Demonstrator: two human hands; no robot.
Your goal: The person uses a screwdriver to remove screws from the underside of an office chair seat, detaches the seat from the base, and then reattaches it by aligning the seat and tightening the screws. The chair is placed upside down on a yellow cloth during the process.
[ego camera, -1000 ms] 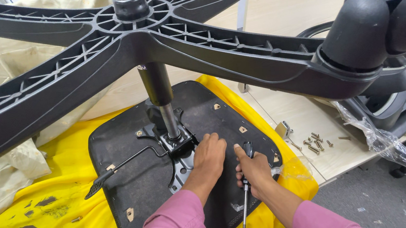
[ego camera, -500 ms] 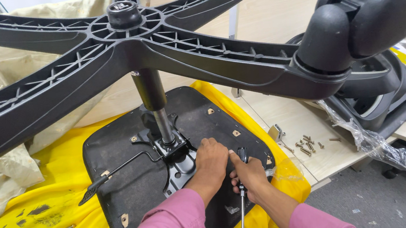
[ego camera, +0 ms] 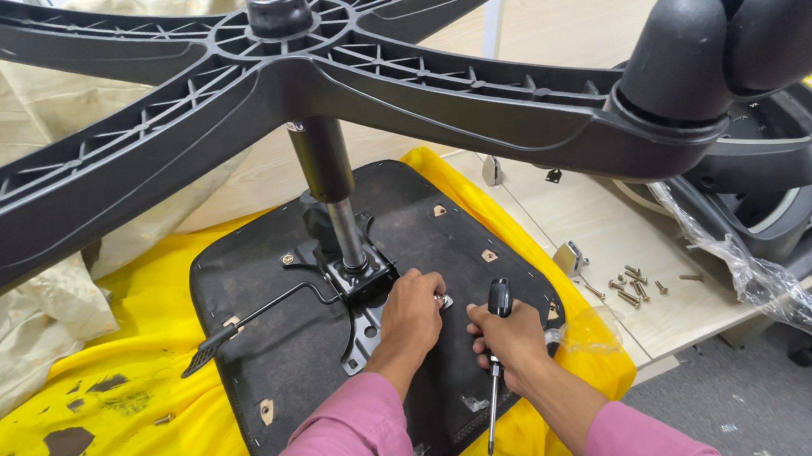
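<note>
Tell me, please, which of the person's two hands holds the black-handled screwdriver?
The right hand grips the black-handled screwdriver; the left hand rests empty-fisted on the metal seat plate.

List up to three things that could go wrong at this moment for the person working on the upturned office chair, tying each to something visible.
1. The left hand is fingering a small fastener at the metal mechanism plate; it could drop and be lost in the yellow cloth.
2. The right hand holds the screwdriver with its tip pointing back towards the person; a slip might jab.
3. The star base stands high on the gas column and may tip.
</note>
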